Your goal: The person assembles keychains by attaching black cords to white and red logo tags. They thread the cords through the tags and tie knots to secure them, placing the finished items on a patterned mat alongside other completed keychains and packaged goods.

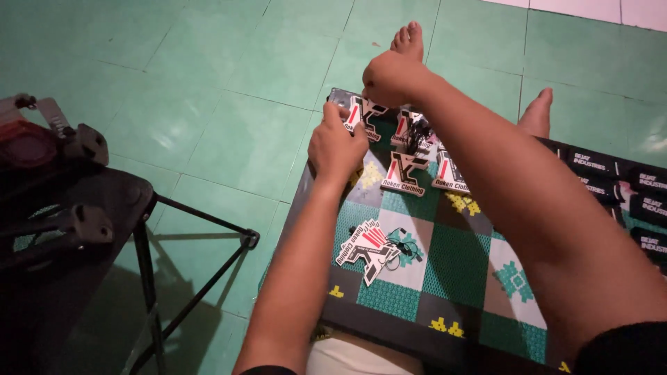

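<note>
Both hands (338,142) (389,75) w/ tag (361,114), board's far edge (332,97).

Green-black checkered cloth (445,271), red-white-black tags (368,246)

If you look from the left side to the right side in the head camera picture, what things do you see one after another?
Red and black tool on a dark stand → black folding metal legs → left hand pinching a red, white and black die-cut hang tag → right hand → black rectangular labels with white lettering.
</note>
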